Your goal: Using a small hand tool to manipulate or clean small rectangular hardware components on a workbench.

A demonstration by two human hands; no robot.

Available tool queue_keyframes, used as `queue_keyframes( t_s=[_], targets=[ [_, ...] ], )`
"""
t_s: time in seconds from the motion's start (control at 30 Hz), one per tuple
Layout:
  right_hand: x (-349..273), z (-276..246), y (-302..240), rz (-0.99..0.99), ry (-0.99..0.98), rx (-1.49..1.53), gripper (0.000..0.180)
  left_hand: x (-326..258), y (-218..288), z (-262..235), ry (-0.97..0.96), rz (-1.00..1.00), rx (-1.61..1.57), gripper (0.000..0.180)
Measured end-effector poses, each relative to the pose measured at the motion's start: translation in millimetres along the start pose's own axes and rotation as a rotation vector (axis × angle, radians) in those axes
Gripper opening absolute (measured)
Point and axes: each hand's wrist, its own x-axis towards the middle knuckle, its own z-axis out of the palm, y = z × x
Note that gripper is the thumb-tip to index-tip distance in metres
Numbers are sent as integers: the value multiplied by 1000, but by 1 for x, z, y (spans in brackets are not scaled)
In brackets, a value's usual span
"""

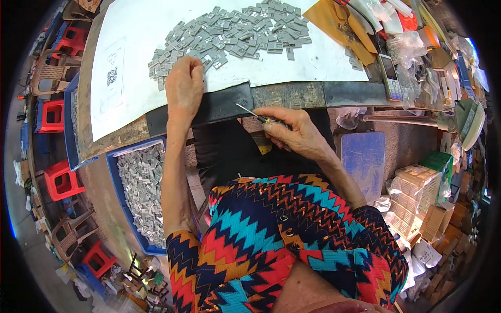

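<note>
A heap of small flat grey rectangular pieces [237,34] lies on a white sheet [271,70] over the workbench. At the heap's near left edge is my left hand [184,88], its fingers curled down and drawn together. The back of that hand hides the fingertips and whatever they may hold. My right hand [292,130] is closed around a small screwdriver [249,110] in front of the bench edge. Its thin metal shaft points up and left, toward the black strip [227,101] along that edge, and the fingers cover most of the dark handle.
Below the bench at left, a blue crate [117,180] holds many similar grey pieces. A keypad phone [390,78] lies at the bench's right end, near brown paper [339,26] and plastic bags [407,52]. Red stools [62,180] stand at left; a blue board [362,161] is at right.
</note>
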Motion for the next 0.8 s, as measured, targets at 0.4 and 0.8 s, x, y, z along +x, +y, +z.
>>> queue_keyframes(
  t_s=[0.4, 0.8],
  targets=[
    [1, -6, 11, -8, -10, 6, 32, 1, 4, 11, -85, 29, 223, 12],
    [3, -7, 9, -15, 0, 14, 32, 6, 4, 11, -88, 98, 201, 10]
  ],
)
